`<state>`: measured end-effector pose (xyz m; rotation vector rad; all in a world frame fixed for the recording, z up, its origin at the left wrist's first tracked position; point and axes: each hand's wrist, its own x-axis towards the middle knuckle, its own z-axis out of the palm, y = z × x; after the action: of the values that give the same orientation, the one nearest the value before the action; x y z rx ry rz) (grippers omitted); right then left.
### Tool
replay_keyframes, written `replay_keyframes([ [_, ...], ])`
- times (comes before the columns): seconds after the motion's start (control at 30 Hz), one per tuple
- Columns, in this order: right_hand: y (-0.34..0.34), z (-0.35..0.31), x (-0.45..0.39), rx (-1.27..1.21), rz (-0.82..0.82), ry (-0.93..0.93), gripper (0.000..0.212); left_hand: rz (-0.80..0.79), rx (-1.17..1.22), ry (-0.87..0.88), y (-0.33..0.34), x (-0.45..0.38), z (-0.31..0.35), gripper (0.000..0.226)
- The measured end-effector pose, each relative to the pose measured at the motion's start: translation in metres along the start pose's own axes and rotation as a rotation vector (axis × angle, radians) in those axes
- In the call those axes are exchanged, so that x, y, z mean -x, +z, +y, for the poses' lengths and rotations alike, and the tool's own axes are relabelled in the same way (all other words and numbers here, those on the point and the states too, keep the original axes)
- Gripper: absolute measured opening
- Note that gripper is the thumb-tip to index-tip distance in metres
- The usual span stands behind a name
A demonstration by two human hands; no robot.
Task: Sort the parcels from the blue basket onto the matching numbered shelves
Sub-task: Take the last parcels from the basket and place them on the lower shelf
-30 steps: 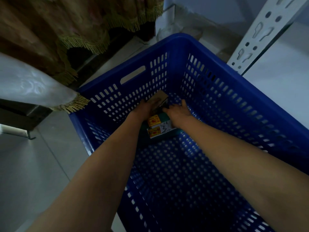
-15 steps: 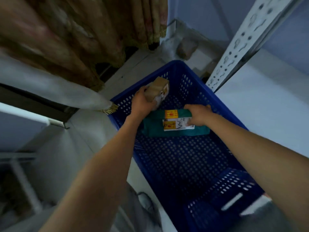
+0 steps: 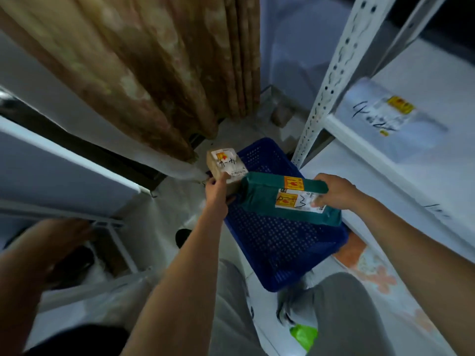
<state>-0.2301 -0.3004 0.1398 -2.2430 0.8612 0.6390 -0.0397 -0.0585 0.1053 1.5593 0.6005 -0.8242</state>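
My left hand (image 3: pixel 217 187) grips the small brown box (image 3: pixel 226 167) & my right hand (image 3: pixel 334 192) grips the green parcel (image 3: pixel 259 199), both up over the blue basket (image 3: pixel 280 249), labels up so I can read nos.

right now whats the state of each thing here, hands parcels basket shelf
left hand: grips the small brown parcel
small brown parcel: lifted, label facing up
right hand: grips the green parcel at its end
green parcel: lifted above the basket, labels facing up
blue basket: on the floor; the bottom that shows is bare
white parcel: lying on a shelf, label up
shelf: holds the white parcel
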Motion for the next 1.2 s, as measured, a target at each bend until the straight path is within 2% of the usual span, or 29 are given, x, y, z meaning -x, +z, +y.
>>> replay_keyframes([
  [0.13, -0.039, -0.001, 0.069, -0.108, -0.012, -0.021, 0.040, -0.004, 0.129, -0.072, 0.004, 0.084, 0.008, 0.027],
  [0.27, -0.075, 0.009, 0.126, -0.177, -0.046, 0.026, 0.038, 0.007, 0.144, -0.068, 0.008, 0.147, 0.017, 0.048],
  [0.43, -0.117, 0.031, 0.175, -0.284, -0.023, 0.061, 0.045, 0.009, 0.054, -0.001, 0.018, 0.204, 0.039, 0.038],
  [0.53, -0.131, 0.043, 0.192, -0.364, 0.029, 0.067, 0.048, -0.017, 0.015, 0.035, 0.024, 0.226, 0.046, 0.040],
  [0.63, -0.140, 0.050, 0.213, -0.454, 0.101, 0.079, 0.042, -0.074, -0.004, 0.043, 0.027, 0.243, 0.043, 0.038],
  [0.77, -0.144, 0.050, 0.245, -0.574, 0.156, 0.108, 0.044, -0.180, -0.020, -0.008, 0.027, 0.261, 0.034, 0.041],
  [0.87, -0.140, 0.047, 0.271, -0.654, 0.206, 0.123, 0.044, -0.261, -0.053, -0.015, 0.030, 0.272, 0.025, 0.031],
  [1.0, -0.123, 0.050, 0.311, -0.775, 0.278, 0.121, 0.055, -0.388, -0.095, -0.015, 0.035, 0.290, 0.014, 0.029],
  [1.2, -0.090, 0.064, 0.377, -0.924, 0.358, 0.157, 0.053, -0.479, -0.139, -0.026, 0.034, 0.323, -0.012, 0.043],
])
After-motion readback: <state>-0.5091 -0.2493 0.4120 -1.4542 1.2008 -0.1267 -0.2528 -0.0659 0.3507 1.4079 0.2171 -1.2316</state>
